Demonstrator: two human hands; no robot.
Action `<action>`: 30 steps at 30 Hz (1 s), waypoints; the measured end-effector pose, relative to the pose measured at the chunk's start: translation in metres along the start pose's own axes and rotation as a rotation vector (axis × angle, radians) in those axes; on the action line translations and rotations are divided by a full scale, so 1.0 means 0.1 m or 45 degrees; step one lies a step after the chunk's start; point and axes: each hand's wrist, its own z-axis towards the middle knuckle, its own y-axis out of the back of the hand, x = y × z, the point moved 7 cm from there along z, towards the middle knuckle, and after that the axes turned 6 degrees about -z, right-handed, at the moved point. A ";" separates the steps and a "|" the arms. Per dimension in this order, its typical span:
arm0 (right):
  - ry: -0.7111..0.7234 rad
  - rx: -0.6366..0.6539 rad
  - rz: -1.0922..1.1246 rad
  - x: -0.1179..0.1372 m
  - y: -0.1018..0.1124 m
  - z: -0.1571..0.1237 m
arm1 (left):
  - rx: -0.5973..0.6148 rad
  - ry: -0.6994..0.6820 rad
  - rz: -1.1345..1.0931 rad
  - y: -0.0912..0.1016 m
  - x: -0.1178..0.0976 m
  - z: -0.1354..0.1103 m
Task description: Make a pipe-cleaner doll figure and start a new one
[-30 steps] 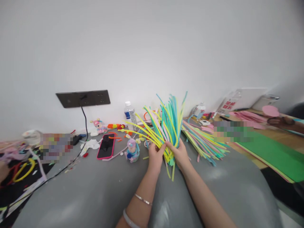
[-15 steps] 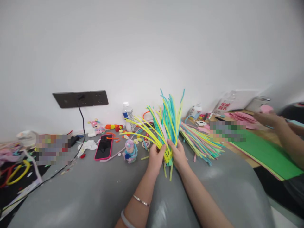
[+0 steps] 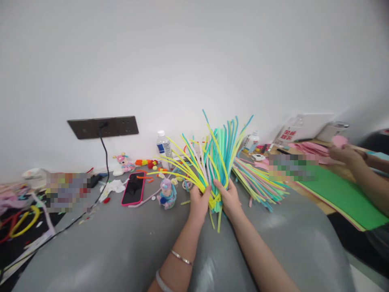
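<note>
Both of my hands grip one upright bundle of pipe cleaners (image 3: 217, 158), yellow, teal, blue and green, which fans out above my fingers. My left hand (image 3: 198, 204) clasps the bundle's lower left side, and two bracelets sit on that wrist. My right hand (image 3: 229, 198) wraps the lower right side. A few short ends stick out below my hands over the grey table (image 3: 127, 243). A second pile of pipe cleaners (image 3: 258, 178) lies flat on the table just right of my hands.
A pink-cased phone (image 3: 133, 187), a small doll (image 3: 166, 194), a water bottle (image 3: 164, 147) and scraps lie left of my hands. A wall socket strip (image 3: 103, 126) has a cable running down. Green sheet (image 3: 343, 194) and another person's hand (image 3: 346, 156) are at right.
The bundle has fanned wider at the top and tilted slightly right. The other person's hand at right shifted a little nearer the pink paper.
</note>
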 end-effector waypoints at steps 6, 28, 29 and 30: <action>0.005 0.071 -0.027 0.00 -0.05 -0.02 | 0.059 0.000 -0.036 -0.04 0.02 -0.01; 0.278 0.117 -0.557 0.55 -0.14 0.02 | 0.482 -0.155 0.375 -0.31 -0.11 -0.22; 0.269 0.081 -0.523 0.59 -0.11 0.06 | 0.497 -0.150 0.362 -0.32 -0.11 -0.21; 0.262 0.058 -0.489 0.63 -0.08 0.10 | 0.512 -0.144 0.347 -0.33 -0.11 -0.21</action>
